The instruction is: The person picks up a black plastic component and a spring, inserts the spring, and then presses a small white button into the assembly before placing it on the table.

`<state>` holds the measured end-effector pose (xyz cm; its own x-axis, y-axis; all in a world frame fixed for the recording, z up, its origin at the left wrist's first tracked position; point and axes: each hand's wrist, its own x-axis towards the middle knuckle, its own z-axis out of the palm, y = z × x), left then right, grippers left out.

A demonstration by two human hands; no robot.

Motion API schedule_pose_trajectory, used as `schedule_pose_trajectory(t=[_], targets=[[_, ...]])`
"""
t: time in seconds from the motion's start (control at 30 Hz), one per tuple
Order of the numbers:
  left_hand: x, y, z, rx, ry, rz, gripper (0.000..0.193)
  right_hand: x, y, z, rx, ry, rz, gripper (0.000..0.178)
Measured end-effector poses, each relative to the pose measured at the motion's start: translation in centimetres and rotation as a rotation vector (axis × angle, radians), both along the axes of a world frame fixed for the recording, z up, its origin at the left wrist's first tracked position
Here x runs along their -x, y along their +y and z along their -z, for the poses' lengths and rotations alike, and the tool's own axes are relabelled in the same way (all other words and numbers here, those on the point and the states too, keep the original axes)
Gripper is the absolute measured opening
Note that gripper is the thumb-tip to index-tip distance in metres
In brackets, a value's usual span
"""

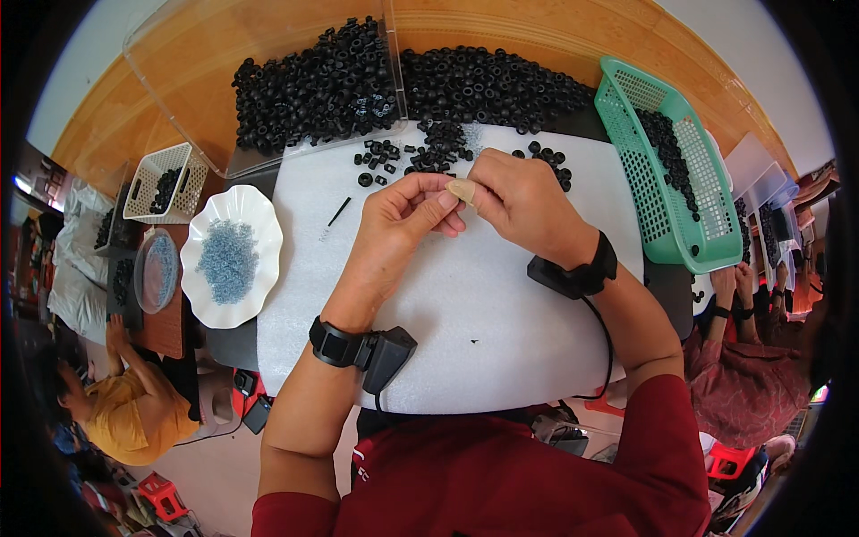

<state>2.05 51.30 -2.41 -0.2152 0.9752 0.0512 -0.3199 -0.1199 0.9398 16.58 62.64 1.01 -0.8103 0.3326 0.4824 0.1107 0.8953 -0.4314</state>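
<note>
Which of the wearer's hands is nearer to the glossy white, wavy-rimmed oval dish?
Left. The left hand is to the right of the glossy white, wavy-rimmed oval dish, apart from it; the right hand is farther right, beyond the left.

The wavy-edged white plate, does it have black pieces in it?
No, the wavy-edged white plate holds a heap of small blue-grey pieces.

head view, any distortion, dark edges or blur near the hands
In the head view, fisheye distortion bows the white sheet toward the rim; black fills the corners; light falls softly; the hands look fairly sharp, any tiny piece between them hard to see.
</note>
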Motion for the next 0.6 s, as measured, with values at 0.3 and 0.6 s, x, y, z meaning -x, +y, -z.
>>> schedule_pose_trajectory(t=[0.3,0.6], targets=[[0.07,-0.05,-0.23,0.029,-0.107,0.012,0.023,-0.27,0.70,0.44,0.483,0.043,-0.004,0.026],[0.04,-0.13,-0.46,0.032,-0.131,0.017,0.024,-0.04,0.26,0.33,0.492,-0.027,-0.002,0.027]])
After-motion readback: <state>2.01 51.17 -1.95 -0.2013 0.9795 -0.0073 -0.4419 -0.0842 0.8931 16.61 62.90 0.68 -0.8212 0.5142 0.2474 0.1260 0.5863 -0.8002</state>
